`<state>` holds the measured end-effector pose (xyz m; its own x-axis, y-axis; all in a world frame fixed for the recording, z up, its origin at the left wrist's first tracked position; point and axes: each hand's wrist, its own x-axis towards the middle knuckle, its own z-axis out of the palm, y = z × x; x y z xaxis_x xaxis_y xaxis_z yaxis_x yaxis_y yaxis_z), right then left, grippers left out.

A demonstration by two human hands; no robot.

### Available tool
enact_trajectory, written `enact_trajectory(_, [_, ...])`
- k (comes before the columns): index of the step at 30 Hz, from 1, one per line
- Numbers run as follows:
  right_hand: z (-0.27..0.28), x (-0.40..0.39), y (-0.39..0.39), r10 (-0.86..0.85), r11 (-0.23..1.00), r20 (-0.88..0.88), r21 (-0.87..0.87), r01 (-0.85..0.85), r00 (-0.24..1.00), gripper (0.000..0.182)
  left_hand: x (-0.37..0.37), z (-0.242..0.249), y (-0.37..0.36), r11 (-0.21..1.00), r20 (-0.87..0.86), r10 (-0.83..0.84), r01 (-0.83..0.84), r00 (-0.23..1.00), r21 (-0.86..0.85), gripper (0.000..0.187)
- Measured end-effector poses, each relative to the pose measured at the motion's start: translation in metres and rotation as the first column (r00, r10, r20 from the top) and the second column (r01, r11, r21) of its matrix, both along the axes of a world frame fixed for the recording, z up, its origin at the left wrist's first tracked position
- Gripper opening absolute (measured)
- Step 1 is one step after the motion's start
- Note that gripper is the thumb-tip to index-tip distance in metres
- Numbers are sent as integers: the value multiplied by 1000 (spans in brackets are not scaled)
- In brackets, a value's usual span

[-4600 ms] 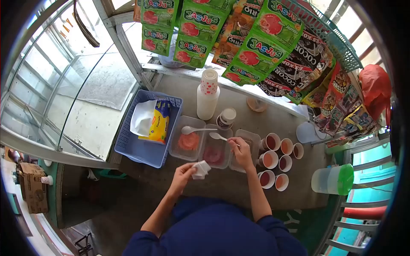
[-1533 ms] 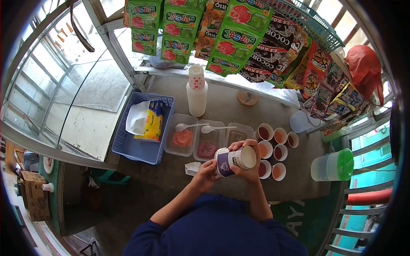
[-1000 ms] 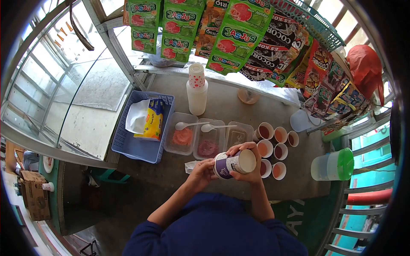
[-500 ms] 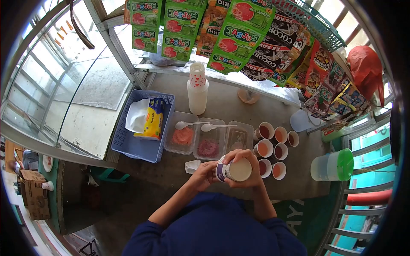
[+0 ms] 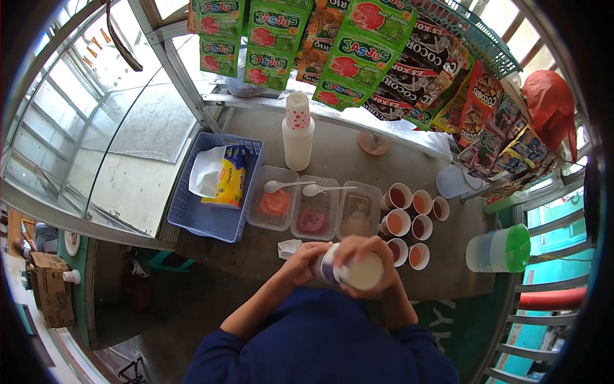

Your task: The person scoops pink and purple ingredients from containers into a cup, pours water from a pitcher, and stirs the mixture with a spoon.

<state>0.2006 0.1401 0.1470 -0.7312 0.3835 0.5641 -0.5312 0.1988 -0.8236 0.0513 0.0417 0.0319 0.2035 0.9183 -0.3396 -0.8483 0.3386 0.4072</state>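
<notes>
Close to my body, I hold a can (image 5: 363, 273) with a purple and white label, its pale round end tilted up towards me. My left hand (image 5: 302, 264) closes on the label side of the can. Wrapped over its top and right side is my right hand (image 5: 374, 256), slightly blurred. Just beyond my hands stand three clear tubs: one with orange-pink powder (image 5: 275, 203), one with purple-pink powder (image 5: 313, 221), and one with pale contents (image 5: 358, 217). White spoons (image 5: 320, 189) rest across the first two. A crumpled white tissue (image 5: 289, 248) lies by my left hand.
Several paper cups (image 5: 394, 223) of red and orange drink stand right of the tubs. A green-lidded jug (image 5: 495, 248) is farther right. At left sits a blue basket (image 5: 179, 214) with a tissue pack (image 5: 225, 182). Stacked cups (image 5: 297, 144) stand behind; drink sachets (image 5: 358, 54) hang above.
The can has turned a little in my hands and its pale end sits slightly lower. My right hand has shifted its fingers over it. My left hand stays on the label side.
</notes>
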Motion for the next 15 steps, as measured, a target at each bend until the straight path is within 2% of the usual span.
enact_trajectory(1, [4,1,-2,88,986,-86,-135,-99,992,52,0,-5,2,995,-29,-15,12,999,-101,25])
enact_trajectory(2, [14,7,6,70,996,-86,61,-65,994,58,-2,-19,-4,995,-25,-12,9,1000,-102,25])
enact_trajectory(3, [24,9,8,65,996,-82,63,-60,995,58,-6,-40,-14,986,-91,-4,-12,996,-167,29])
enact_trajectory(4, [32,11,10,-38,997,-166,66,49,985,61,-12,-45,-16,974,-161,-10,-27,987,-225,34])
enact_trajectory(5, [36,14,11,-142,986,-246,53,160,959,64,-15,-51,-20,974,-159,-30,-7,987,-226,34])
enact_trajectory(7, [31,19,21,-153,988,-230,-18,153,961,67,-18,-35,-31,973,-147,-5,-29,989,-230,37])
enact_trajectory(9, [25,18,25,-131,990,-235,-83,115,963,70,-20,-21,-29,957,-210,22,-81,977,-277,39])
enact_trajectory(11, [19,28,19,-174,902,147,-374,217,974,76,-19,-25,-22,958,-132,231,-249,964,-142,42])
enact_trajectory(12, [15,32,19,-152,905,346,-328,271,926,80,-19,-20,-17,948,-108,278,-291,954,-130,41])
enact_trajectory(13, [11,31,20,-145,908,351,-325,266,925,80,-19,-17,-14,946,-102,286,-298,953,-130,41])
enact_trajectory(14, [8,28,20,-210,965,459,-45,259,863,77,-18,-14,-10,918,-140,358,-375,923,-126,40])
enact_trajectory(15, [7,23,18,-301,950,534,234,204,790,75,-18,-13,-9,886,-181,425,-448,887,-120,39])
